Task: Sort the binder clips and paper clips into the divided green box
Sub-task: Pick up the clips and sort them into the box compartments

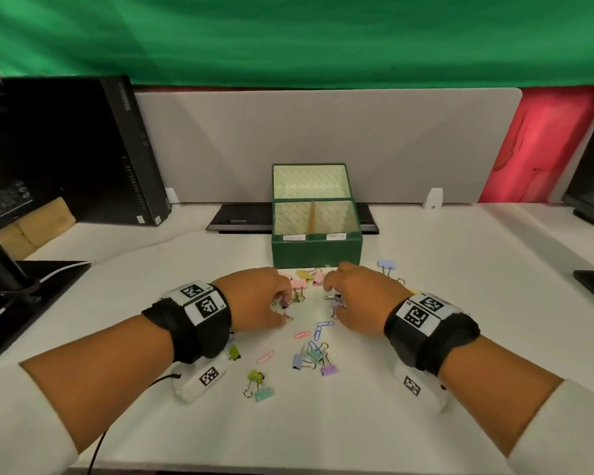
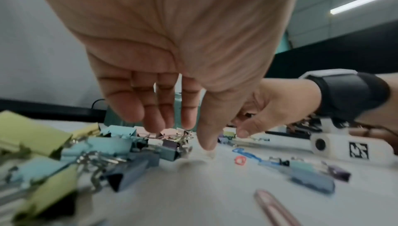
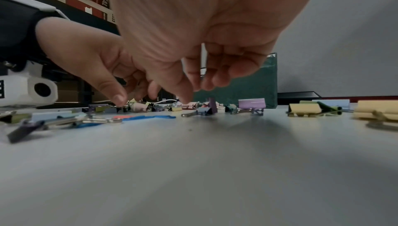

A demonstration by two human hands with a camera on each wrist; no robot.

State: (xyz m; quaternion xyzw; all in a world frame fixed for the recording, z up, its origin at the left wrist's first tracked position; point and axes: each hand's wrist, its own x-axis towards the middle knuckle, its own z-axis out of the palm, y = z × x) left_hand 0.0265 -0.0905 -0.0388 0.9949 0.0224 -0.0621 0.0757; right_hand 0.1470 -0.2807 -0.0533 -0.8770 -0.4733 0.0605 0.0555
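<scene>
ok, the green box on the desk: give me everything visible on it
The green box stands upright at the back of the white desk, beyond the scattered clips, and neither hand touches it. Its outside looks like dark green fabric or paper; the lining is pale and patterned. The hinged lid stands open, upright behind it. A tan divider splits the inside into left and right compartments, both apparently empty. Two small white labels sit on the front rim, unreadable. Its back rests on or just in front of a flat black device.

both forearms reach forward, palms down; left hand [image 1: 258,299] and right hand [image 1: 357,299] hover close together, fingers curled downward
</scene>
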